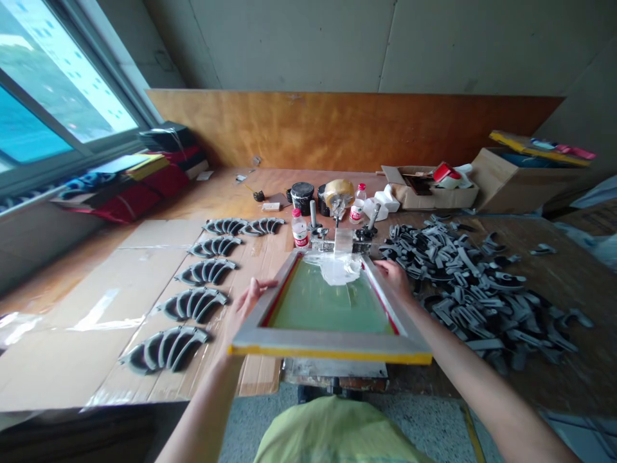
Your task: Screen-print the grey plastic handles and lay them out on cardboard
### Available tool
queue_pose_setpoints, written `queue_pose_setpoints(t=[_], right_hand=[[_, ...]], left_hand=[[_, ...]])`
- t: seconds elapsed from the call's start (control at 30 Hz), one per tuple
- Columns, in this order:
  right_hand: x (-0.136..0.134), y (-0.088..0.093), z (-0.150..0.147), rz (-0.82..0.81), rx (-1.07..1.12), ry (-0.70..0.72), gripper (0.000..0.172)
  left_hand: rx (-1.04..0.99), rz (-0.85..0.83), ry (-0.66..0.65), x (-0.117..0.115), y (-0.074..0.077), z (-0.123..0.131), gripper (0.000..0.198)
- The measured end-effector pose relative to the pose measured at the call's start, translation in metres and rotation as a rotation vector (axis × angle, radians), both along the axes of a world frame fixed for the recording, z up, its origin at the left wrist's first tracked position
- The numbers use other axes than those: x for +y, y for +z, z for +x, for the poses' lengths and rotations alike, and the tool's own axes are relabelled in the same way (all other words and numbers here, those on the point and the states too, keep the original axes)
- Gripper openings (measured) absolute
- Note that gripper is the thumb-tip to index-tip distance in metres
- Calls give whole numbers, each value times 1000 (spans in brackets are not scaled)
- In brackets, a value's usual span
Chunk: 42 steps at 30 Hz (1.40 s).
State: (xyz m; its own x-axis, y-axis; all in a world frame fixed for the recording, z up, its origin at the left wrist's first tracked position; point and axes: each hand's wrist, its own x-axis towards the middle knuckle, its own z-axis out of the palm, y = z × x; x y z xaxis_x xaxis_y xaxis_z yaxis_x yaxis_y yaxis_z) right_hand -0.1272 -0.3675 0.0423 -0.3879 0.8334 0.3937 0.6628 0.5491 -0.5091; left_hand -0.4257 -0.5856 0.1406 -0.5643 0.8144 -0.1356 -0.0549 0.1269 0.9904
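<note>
A screen-printing frame [332, 344] with a grey metal rim and green mesh is tilted up in front of me, hinged at a clamp [337, 241] at its far end. My left hand [247, 301] grips the frame's left rail, fingers wrapped over its edge. My right hand [394, 276] holds the right rail near the far end. White ink or plastic [340, 267] lies on the mesh by the clamp. Below the frame a metal base plate [335, 368] shows.
Rows of curved grey parts [195, 302] lie on cardboard at the left. A large heap of the same grey parts [477, 289] fills the right. Bottles [299, 228], black jars [302, 196], a tape roll and open cardboard boxes [429, 186] stand behind the clamp.
</note>
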Motion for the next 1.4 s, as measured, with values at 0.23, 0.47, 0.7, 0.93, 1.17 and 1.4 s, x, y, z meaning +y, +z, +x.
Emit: queue_pose_setpoints(t=[0.23,0.47,0.7,0.93,1.17,1.4], right_hand=[[16,48,-64,130,-273,177,52],[0,33,-87,-41,-605,226,11],[-39,35,-44,7,-585,624,31],[-28,39,-52,18,-470,583,26],[-57,15,-39,119,-386,567,27],[3,61,-79,-32,-397,338,49]], left_hand=[[-1,-254,-147,-33,-109,8,83],[1,-265,-134,-31,-146,8,80],[-27,-276,-120,-32,-142,10,79],[-4,-277,-110,-32,-141,11,78],[4,-284,-119,-32,-139,9,77],[-68,-279,-126,-34,-105,9,79]])
